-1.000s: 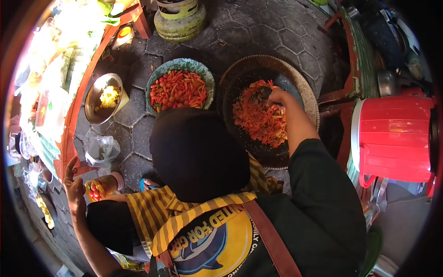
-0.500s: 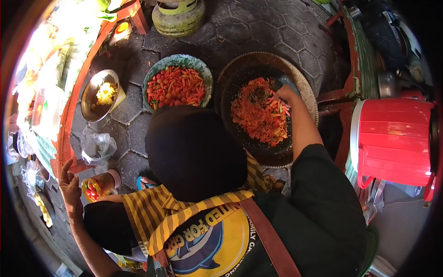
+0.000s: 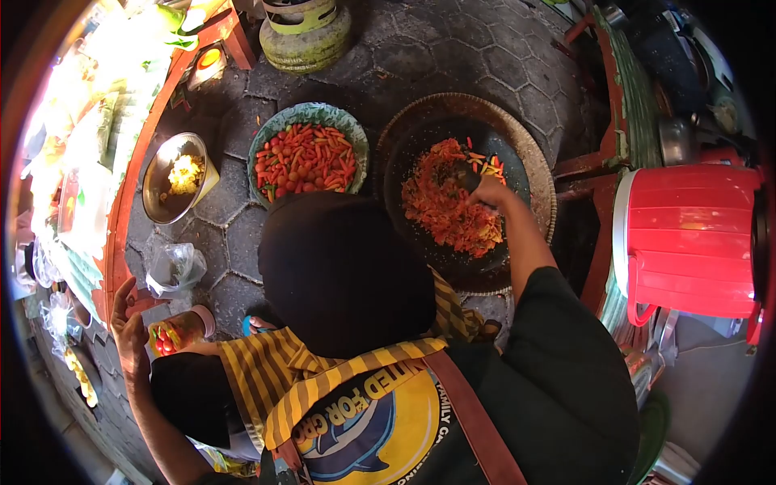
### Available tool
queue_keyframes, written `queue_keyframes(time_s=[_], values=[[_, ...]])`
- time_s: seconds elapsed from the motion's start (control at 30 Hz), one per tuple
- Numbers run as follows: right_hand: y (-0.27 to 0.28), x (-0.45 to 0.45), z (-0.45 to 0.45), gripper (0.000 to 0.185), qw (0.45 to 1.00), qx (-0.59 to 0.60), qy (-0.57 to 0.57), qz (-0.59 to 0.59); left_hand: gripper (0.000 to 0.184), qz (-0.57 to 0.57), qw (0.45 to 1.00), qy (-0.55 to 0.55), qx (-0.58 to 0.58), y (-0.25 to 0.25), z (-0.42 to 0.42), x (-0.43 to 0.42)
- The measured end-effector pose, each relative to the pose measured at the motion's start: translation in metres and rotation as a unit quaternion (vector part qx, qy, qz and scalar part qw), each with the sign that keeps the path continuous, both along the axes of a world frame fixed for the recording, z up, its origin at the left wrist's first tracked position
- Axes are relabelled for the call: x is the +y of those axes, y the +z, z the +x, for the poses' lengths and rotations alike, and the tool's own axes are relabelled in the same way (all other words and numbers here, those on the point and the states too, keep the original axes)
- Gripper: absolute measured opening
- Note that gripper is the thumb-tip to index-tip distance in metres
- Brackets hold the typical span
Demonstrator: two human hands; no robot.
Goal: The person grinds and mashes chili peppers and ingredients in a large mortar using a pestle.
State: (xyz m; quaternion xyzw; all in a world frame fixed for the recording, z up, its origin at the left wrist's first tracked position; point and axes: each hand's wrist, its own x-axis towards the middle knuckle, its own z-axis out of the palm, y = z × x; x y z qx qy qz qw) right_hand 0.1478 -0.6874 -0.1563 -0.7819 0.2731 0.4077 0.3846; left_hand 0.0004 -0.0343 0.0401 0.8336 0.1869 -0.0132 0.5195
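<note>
My right hand (image 3: 489,192) is closed around a dark stone pestle (image 3: 466,175), whose end presses into the red chili mash (image 3: 440,202). The mash lies in a wide dark mortar (image 3: 404,242). Several whole chilies (image 3: 489,167) lie at its upper right, just beyond the hand. On the far left, my left hand (image 3: 129,331) is raised with its fingers apart and holds nothing. Close to it is a clear tub (image 3: 171,333) with red chilies inside. A green patterned bowl (image 3: 360,136) of chilies and small tomatoes sits left of the mortar.
A woven tray (image 3: 543,162) surrounds the mortar. At left stand a metal bowl (image 3: 153,182) with yellow pieces and a plastic bag (image 3: 176,268). A green gas cylinder (image 3: 307,40) is at the back. A red cooler (image 3: 691,242) and an orange wooden frame (image 3: 602,234) border the right.
My right hand has brought the pestle from the mortar's upper right toward its middle, into the mash. Whole chilies now show beyond the hand. My left hand stays raised.
</note>
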Motion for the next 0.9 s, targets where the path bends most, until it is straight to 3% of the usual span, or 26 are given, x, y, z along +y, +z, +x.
queue_keyframes(time_s=[0.07,0.1,0.17,0.27,0.33,0.37,0.4,0.43,0.47,0.5,0.57,0.6,0.63,0.7,0.73,0.77,0.8,0.83,0.87,0.9], values=[[0.016,-0.004,-0.003,0.082,0.983,-0.098,0.039,-0.151,0.054,0.023,1.000,0.000,0.002,-0.003,-0.007,0.007],[0.016,-0.002,-0.005,0.082,0.983,-0.095,0.041,-0.151,0.053,0.047,0.999,0.002,-0.002,-0.003,-0.009,0.010],[0.014,0.009,-0.013,0.050,0.930,-0.228,0.045,-0.283,0.053,0.032,0.999,-0.006,-0.006,-0.003,-0.012,0.012],[-0.047,0.033,-0.021,0.048,0.905,-0.286,0.079,-0.305,0.055,0.027,0.998,0.056,0.007,-0.004,-0.012,0.007],[-0.043,0.053,-0.006,0.046,0.927,-0.220,0.083,-0.293,0.034,0.016,0.998,0.057,-0.026,-0.003,-0.006,-0.001],[-0.040,0.056,-0.002,0.043,0.945,-0.145,0.088,-0.281,0.034,0.017,0.998,0.053,-0.021,-0.004,-0.010,0.004],[-0.049,0.038,0.016,0.030,0.966,-0.097,0.103,-0.218,0.036,0.030,0.999,-0.018,-0.041,-0.008,-0.010,0.017],[-0.041,0.020,0.021,0.030,0.965,-0.103,0.098,-0.221,0.050,0.043,0.993,-0.088,-0.060,-0.016,-0.010,0.032],[-0.029,0.005,0.023,0.024,0.995,-0.061,-0.009,-0.080,0.073,0.025,0.988,-0.141,-0.051,-0.027,-0.015,0.056],[-0.015,-0.001,0.028,0.021,0.992,-0.017,-0.112,0.063,0.073,0.023,0.988,-0.139,-0.055,-0.028,-0.014,0.056],[0.013,0.008,0.018,0.019,0.998,-0.005,-0.070,0.008,0.075,0.056,0.990,-0.121,-0.035,-0.023,-0.019,0.054],[0.012,0.011,0.006,0.022,0.992,-0.087,-0.056,-0.077,0.064,0.066,0.988,-0.129,-0.048,-0.017,-0.018,0.043],[0.012,0.014,-0.001,0.026,0.971,-0.174,-0.041,-0.160,0.064,0.067,0.989,-0.128,-0.046,-0.011,-0.013,0.030],[-0.050,0.012,-0.022,0.034,0.946,-0.238,0.010,-0.220,0.041,0.045,0.995,0.081,0.045,-0.001,-0.005,0.004],[-0.095,0.014,-0.037,0.035,0.874,-0.353,0.107,-0.318,0.041,0.045,0.994,0.083,0.047,-0.001,-0.005,-0.001],[-0.121,0.015,-0.042,0.035,0.768,-0.458,0.194,-0.404,0.037,0.037,0.995,0.083,0.044,0.000,-0.001,-0.003],[-0.110,0.015,-0.029,0.035,0.768,-0.457,0.191,-0.405,0.034,0.029,0.995,0.082,0.042,0.001,0.001,-0.003],[-0.087,0.016,-0.009,0.032,0.914,-0.251,0.144,-0.284,0.034,0.031,0.996,0.076,0.045,-0.001,-0.005,0.007],[-0.060,0.016,0.013,0.028,0.986,-0.036,0.082,-0.141,0.029,0.037,0.999,-0.024,0.002,-0.010,-0.006,0.025],[-0.037,0.015,0.019,0.028,0.986,-0.044,0.078,-0.143,0.044,0.044,0.991,-0.122,-0.041,-0.016,-0.006,0.034]])
